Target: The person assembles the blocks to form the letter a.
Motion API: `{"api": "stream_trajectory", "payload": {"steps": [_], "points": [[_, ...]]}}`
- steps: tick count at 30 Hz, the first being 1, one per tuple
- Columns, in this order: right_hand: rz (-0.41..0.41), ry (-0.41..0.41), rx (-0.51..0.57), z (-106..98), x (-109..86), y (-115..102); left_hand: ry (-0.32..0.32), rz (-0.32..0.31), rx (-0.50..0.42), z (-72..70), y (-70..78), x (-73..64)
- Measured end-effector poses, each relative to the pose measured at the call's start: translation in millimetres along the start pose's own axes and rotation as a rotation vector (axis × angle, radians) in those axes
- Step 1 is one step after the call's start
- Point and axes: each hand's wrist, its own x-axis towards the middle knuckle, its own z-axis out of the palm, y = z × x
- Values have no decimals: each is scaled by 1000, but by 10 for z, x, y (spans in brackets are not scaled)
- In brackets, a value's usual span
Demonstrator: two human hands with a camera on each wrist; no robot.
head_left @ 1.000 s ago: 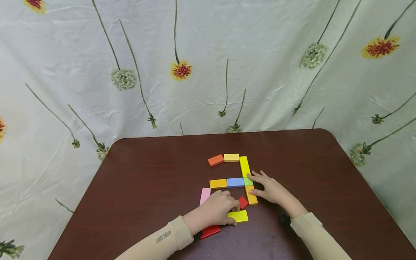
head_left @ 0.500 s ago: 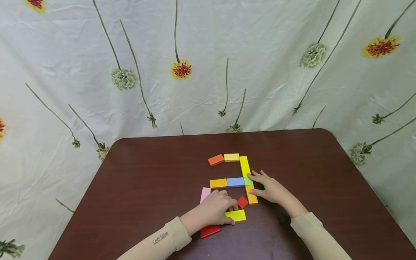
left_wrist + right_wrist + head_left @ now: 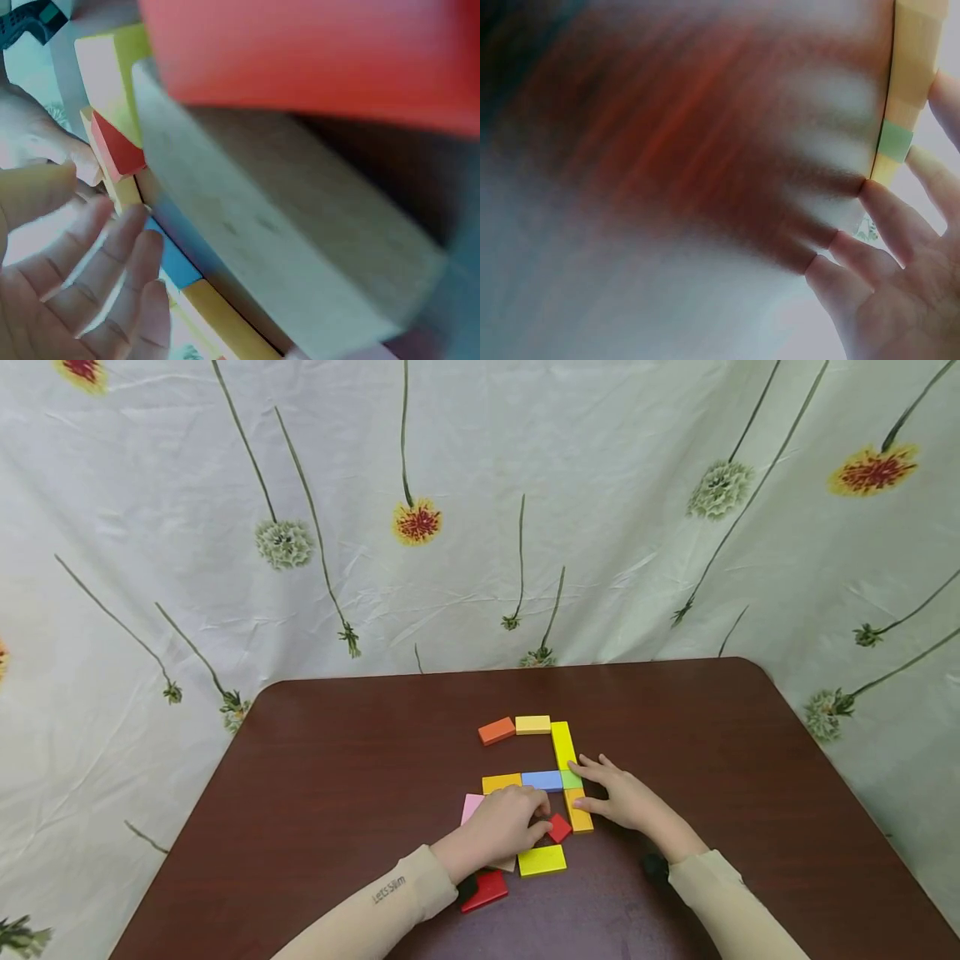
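My left hand (image 3: 501, 828) is over the near blocks, its fingers loosely bent, thumb and fingertips right beside a small red block (image 3: 558, 828). In the left wrist view those fingers (image 3: 133, 262) are spread with nothing between them. In front of the hand lies a flat yellow block (image 3: 542, 861). A natural wood block (image 3: 262, 202) shows large in the left wrist view, mostly hidden under the hand from above. My right hand (image 3: 622, 795) rests with spread fingers along the right side of the column, fingertips at the green block (image 3: 572, 779) and the lower orange block (image 3: 578, 811).
A long yellow block (image 3: 563, 745) heads the column; a pale yellow block (image 3: 533, 725) and an orange-red block (image 3: 497, 732) run left from it. Blue (image 3: 542, 781) and amber (image 3: 501, 783) blocks make the middle row. A pink block (image 3: 472, 806) and a red block (image 3: 486, 892) lie nearer.
The flat yellow block slid slightly left under my left hand, which then let go of it and moved up towards the small red block. My right hand has stayed in place.
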Motion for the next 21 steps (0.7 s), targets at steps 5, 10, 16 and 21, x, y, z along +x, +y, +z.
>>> {"api": "stream_trajectory", "payload": {"steps": [5, 10, 16, 21], "points": [[6, -2, 7, 5, 3, 6, -54, -98, -95, 6, 26, 114], [5, -6, 9, 3, 6, 6, -92, -121, -142, 0, 50, 160], [11, -11, 13, -9, -2, 4, -102, -142, -212, 11, 52, 171], [4, -9, 10, -2, -4, 18, -109, -138, -218, 14, 53, 185]]}}
